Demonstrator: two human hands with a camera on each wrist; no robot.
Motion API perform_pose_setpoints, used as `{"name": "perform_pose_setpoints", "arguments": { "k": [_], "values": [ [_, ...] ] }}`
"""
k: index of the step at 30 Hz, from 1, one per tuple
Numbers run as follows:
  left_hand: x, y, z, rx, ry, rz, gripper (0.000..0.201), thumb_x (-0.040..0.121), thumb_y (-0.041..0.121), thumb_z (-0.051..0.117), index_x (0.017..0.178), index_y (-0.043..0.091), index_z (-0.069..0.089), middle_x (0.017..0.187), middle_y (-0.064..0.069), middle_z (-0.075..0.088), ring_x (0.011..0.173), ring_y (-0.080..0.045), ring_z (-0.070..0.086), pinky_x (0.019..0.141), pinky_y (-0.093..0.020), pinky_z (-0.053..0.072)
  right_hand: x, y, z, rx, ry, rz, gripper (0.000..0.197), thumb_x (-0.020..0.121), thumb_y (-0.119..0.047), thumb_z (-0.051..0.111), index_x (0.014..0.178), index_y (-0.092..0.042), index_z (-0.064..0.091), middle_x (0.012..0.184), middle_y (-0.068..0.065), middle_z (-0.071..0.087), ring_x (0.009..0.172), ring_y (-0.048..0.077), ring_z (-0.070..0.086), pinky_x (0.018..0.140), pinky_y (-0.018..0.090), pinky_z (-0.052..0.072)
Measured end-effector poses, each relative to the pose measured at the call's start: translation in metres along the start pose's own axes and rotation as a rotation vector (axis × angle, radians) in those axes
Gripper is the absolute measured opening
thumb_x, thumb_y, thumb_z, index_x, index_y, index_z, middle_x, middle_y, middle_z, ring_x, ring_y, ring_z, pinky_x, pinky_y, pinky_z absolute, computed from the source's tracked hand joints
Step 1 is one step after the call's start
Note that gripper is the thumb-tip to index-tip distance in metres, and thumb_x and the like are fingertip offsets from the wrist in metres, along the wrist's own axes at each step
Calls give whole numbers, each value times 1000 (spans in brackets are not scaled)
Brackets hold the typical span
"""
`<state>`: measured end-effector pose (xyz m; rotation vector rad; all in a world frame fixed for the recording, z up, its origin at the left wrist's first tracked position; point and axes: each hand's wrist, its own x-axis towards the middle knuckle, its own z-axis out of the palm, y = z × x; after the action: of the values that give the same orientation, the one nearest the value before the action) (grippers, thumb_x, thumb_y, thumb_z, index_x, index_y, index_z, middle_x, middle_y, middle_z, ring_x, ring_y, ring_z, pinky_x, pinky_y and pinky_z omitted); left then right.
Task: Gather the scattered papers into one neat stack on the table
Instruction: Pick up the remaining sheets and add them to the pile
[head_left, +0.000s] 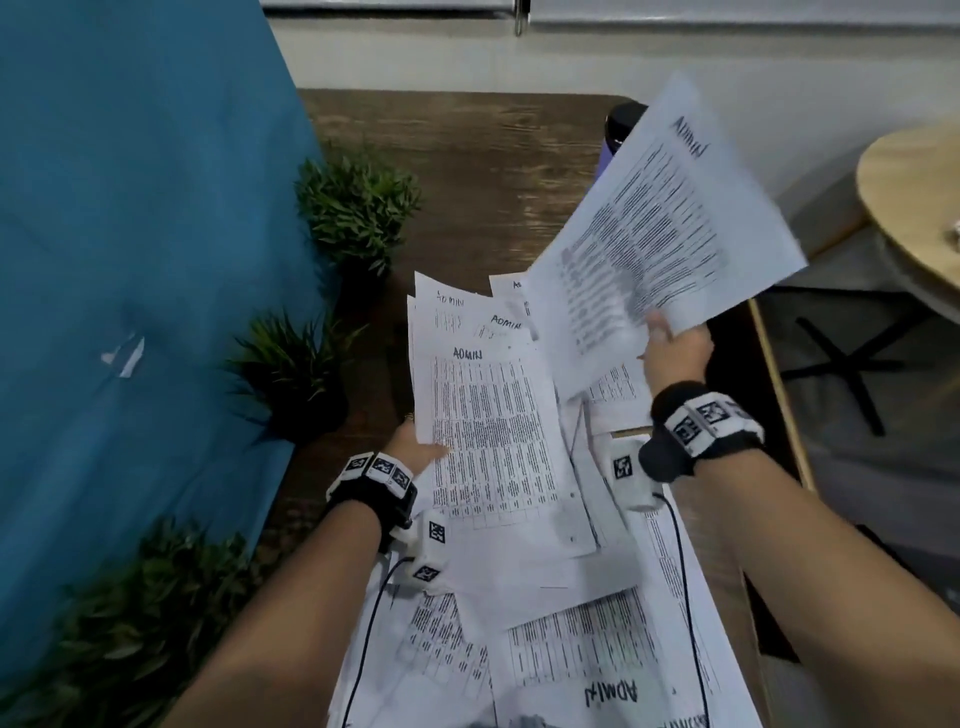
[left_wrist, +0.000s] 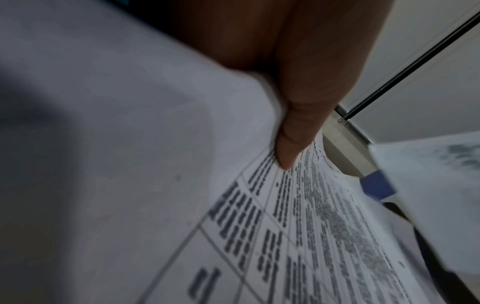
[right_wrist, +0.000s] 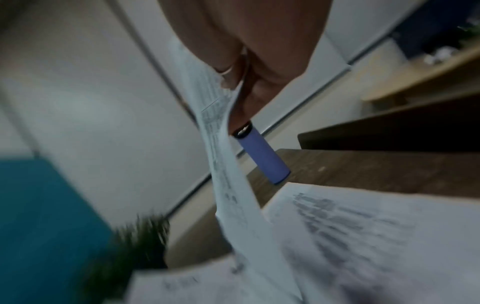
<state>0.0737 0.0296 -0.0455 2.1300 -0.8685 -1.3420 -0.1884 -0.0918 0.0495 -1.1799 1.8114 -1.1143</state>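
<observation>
White printed sheets marked ADMIN lie scattered over the wooden table (head_left: 467, 156). My left hand (head_left: 415, 447) pinches the left edge of a small bundle of table-printed sheets (head_left: 488, 431), thumb (left_wrist: 293, 144) on top. My right hand (head_left: 670, 348) holds a lifted sheet (head_left: 660, 223) by its lower edge, raised and tilted over the pile; in the right wrist view this sheet (right_wrist: 223, 164) is seen edge-on between thumb and fingers. More loose papers (head_left: 582, 649) spread toward the near edge under both forearms.
Three potted green plants (head_left: 358, 208) line the left side of the table beside a blue panel (head_left: 130, 260). A purple bottle with a black cap (right_wrist: 262, 154) stands at the table's far right. A round wooden table (head_left: 914, 208) and a chair base are off to the right.
</observation>
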Motion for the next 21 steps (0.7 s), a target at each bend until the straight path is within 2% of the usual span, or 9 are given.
{"name": "perform_pose_setpoints", "arguments": {
  "k": [4,7,9,11,13,15,17,19,21],
  "values": [
    [1,0,-1,3,-11,11,62,83,8,67,136,0,36,139,-13,46,127,-28,45,105,-34,34,7,3,-4,293,-192,100,36,90,-25,59,117,-1,57,109,12,66,78,11,63,58,17,56],
    [3,-2,-3,-32,-32,37,67,79,14,72,135,-2,38,138,-17,47,129,-30,44,109,-37,33,-3,39,4,232,-359,275,24,88,-15,61,111,-6,61,115,21,64,93,31,65,80,41,58],
    [0,2,-4,-65,-56,17,66,81,24,70,135,-2,40,139,-16,46,129,-30,43,108,-32,31,-8,66,6,-20,-392,246,20,85,-13,66,104,-8,62,101,15,68,95,31,62,77,33,57],
    [9,2,-8,-161,-103,-35,80,79,57,60,138,6,40,140,-14,46,128,-29,45,109,-31,28,-11,85,1,-180,-448,200,26,83,-10,68,108,-7,62,96,3,64,95,20,56,72,24,49],
    [8,8,-12,-428,-219,-170,99,65,85,43,134,14,47,130,-12,56,120,-29,52,111,-40,31,-17,92,-2,-232,-490,154,26,83,-7,67,107,1,64,100,3,61,92,17,55,75,27,45],
    [10,14,-14,-484,-238,-163,81,77,79,32,123,16,54,117,-11,62,114,-29,54,108,-43,34,-23,94,3,-248,-504,147,23,83,-6,67,103,6,64,95,8,62,88,19,56,72,29,48],
    [5,24,-12,-238,-234,-95,80,73,69,57,131,14,48,131,-11,55,124,-29,48,110,-47,33,-33,91,13,-231,-511,159,21,84,-7,65,102,4,65,93,9,63,88,22,57,80,36,50],
    [15,24,-1,-31,-105,36,76,71,26,80,134,6,43,136,-15,52,124,-28,49,109,-42,36,-40,95,26,-193,-511,204,18,87,-9,62,102,0,66,98,13,65,92,24,58,85,39,49],
    [9,30,5,-29,-25,105,69,71,0,76,131,1,43,132,-17,54,121,-28,51,102,-32,39,-44,99,34,-249,-510,188,24,90,-15,58,105,3,62,107,18,65,95,25,57,82,33,45]
  ]
}}
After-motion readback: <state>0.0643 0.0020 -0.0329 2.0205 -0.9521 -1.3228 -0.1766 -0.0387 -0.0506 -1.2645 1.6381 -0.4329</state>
